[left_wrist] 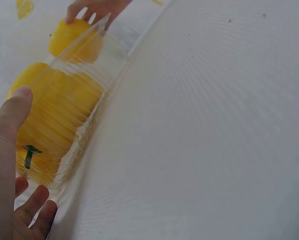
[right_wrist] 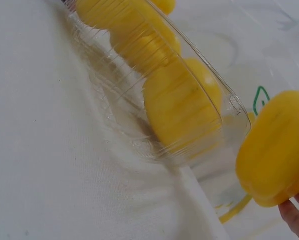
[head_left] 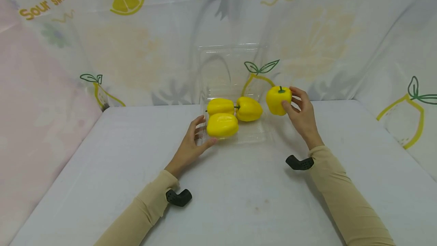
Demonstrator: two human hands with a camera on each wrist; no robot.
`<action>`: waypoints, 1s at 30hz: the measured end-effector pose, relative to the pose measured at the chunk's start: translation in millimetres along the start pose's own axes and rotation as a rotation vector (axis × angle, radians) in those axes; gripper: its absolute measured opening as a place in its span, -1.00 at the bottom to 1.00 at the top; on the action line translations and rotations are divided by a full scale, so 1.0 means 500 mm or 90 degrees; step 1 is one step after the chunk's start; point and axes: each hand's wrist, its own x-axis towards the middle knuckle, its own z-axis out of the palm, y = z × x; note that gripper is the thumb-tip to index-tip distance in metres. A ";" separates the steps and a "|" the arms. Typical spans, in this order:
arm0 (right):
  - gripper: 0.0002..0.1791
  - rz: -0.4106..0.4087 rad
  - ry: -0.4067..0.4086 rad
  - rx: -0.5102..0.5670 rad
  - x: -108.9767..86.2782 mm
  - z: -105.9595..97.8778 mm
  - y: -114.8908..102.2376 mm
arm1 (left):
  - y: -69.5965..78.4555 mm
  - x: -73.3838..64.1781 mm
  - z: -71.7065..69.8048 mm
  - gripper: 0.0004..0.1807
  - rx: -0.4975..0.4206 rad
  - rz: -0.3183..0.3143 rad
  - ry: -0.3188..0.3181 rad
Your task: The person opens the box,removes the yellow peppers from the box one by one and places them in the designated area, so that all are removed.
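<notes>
Currently, the right hand (head_left: pixel 302 115) pinches a yellow bell pepper (head_left: pixel 275 101) between the thumb at its front and the fingers on its far right side. That pepper is upright, green stem on top, held just beside the right end of a clear plastic clamshell container (head_left: pixel 250 136) and apart from it. The left hand (head_left: pixel 191 143) grips the container's left end, thumb at the near side and the other fingers slightly spread around the corner.

Inside the container lie three more peppers: the near-left pepper (head_left: pixel 222 125), the rear-left pepper (head_left: pixel 220 106) right behind it, and the right-hand pepper (head_left: pixel 250 110), on its side with its stem pointing left. The clear lid (head_left: pixel 218 67) stands raised at the back. Under the container is a white-covered tabletop (head_left: pixel 246 189); behind it hangs a backdrop cloth (head_left: pixel 205 18) printed with lemons and "Sour sweet". Both arms wear beige sleeves (head_left: pixel 345 196).
</notes>
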 end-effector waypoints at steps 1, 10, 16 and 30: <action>-0.43 0.000 -0.001 0.002 0.000 0.000 -0.001 | 0.000 0.000 0.000 -0.10 0.000 0.000 0.000; -0.41 0.003 -0.008 0.001 0.010 -0.001 0.025 | -0.002 0.002 0.001 -0.11 0.000 0.003 0.000; -0.39 0.000 0.002 -0.011 0.025 -0.002 0.069 | -0.006 0.003 0.001 -0.10 0.000 -0.002 -0.001; -0.38 0.027 -0.003 -0.023 0.024 -0.003 0.086 | -0.001 0.003 0.001 -0.10 -0.001 -0.001 0.000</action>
